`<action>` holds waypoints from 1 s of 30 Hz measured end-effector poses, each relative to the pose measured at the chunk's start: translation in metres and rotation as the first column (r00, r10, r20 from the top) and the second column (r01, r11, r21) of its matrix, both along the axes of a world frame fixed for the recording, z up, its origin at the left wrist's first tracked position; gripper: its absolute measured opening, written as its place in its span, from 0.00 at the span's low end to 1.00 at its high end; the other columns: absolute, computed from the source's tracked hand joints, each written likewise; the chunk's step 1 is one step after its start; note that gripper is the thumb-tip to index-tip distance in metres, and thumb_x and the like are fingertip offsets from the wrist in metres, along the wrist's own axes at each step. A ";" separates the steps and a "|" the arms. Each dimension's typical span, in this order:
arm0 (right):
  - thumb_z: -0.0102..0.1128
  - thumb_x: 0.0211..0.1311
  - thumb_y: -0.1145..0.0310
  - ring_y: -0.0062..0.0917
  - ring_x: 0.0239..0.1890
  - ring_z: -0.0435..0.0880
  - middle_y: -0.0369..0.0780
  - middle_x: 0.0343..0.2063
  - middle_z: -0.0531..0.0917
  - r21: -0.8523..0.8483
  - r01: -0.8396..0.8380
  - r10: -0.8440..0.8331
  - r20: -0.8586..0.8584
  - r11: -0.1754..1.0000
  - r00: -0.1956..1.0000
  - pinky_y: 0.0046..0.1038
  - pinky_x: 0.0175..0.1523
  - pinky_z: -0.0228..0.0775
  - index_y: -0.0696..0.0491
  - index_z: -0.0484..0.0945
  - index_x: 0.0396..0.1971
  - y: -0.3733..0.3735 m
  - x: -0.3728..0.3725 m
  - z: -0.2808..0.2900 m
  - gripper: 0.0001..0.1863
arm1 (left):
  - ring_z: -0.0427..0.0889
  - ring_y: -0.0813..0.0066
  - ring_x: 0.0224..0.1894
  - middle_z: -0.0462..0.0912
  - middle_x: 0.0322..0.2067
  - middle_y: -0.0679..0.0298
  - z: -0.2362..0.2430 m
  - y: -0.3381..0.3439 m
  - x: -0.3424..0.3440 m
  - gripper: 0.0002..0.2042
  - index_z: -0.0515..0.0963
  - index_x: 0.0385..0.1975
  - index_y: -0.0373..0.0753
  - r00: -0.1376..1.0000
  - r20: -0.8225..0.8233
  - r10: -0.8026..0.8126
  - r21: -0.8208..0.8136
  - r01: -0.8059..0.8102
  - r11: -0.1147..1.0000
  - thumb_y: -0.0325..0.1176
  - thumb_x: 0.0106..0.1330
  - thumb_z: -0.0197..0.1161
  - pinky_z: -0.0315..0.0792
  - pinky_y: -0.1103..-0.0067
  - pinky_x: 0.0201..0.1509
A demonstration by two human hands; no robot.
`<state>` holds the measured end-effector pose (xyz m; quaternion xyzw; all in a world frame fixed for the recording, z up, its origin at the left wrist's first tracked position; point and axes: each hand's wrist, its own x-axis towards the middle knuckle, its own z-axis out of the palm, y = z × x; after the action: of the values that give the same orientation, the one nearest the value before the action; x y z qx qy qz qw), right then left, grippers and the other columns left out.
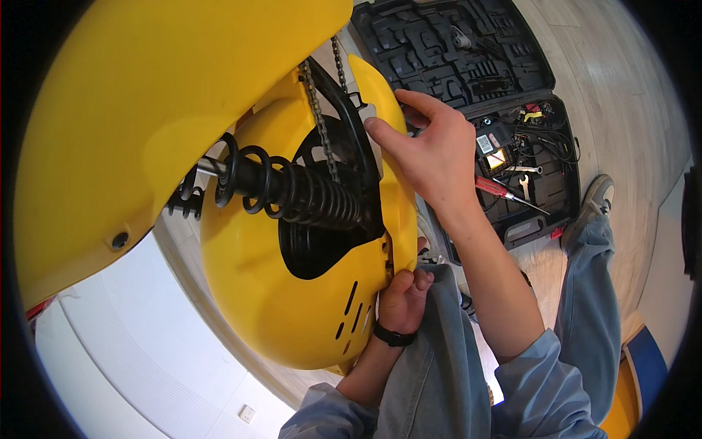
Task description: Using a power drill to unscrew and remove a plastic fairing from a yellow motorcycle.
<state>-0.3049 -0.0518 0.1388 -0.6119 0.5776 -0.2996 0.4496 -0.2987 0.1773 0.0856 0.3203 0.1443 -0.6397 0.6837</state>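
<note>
A narrow, curved yellow plastic cover (395, 175) stands along the black metal bracket (369, 175) on the side of a rounded yellow housing (248, 314). My right hand (439, 143) grips its upper part, the thumb on the near face and the fingers bent around the outer edge. Lower down, my left hand (404, 301), with a black band at the wrist, holds the cover's bottom end with thumb and curled fingers. Beside the bracket hangs a metal chain (319, 117). A black coil-spring shock absorber (292, 186) runs into the housing.
A large yellow body panel (161, 110) overhangs the upper left. On the floor at right lies an opened black tool case (523, 230) with a red-handled screwdriver (491, 186), a small wrench (524, 184), cables and a lit device (496, 159). My legs flank the work area.
</note>
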 end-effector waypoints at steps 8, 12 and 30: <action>0.72 0.41 0.56 0.38 0.40 0.85 0.50 0.37 0.84 -0.157 0.026 -0.012 0.089 0.987 0.996 0.31 0.49 0.75 0.63 0.81 0.40 0.004 0.002 -0.009 0.29 | 0.77 0.80 0.33 0.69 0.62 0.59 0.002 0.000 -0.001 0.34 0.60 0.65 0.48 1.000 -0.027 0.006 0.025 -0.005 1.000 0.37 0.59 0.69 0.71 0.73 0.50; 0.71 0.41 0.58 0.38 0.41 0.85 0.50 0.37 0.84 -0.135 0.043 -0.028 0.110 0.990 0.994 0.31 0.50 0.75 0.63 0.81 0.39 0.001 0.003 -0.011 0.28 | 0.77 0.80 0.32 0.69 0.62 0.59 0.001 0.000 0.000 0.34 0.60 0.65 0.48 1.000 -0.026 0.005 0.031 -0.005 0.999 0.37 0.59 0.69 0.71 0.73 0.50; 0.67 0.49 0.64 0.26 0.35 0.85 0.44 0.32 0.85 0.180 0.032 -0.103 0.402 0.983 0.910 0.25 0.45 0.75 0.61 0.82 0.40 -0.011 -0.003 -0.022 0.20 | 0.76 0.80 0.32 0.69 0.61 0.58 0.001 0.003 0.000 0.34 0.61 0.64 0.48 1.000 -0.029 0.010 0.076 -0.008 0.997 0.38 0.58 0.70 0.70 0.72 0.52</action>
<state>-0.3075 -0.0625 0.1170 -0.4746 0.5148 -0.3866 0.6002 -0.2990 0.1799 0.0862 0.3360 0.1802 -0.6353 0.6716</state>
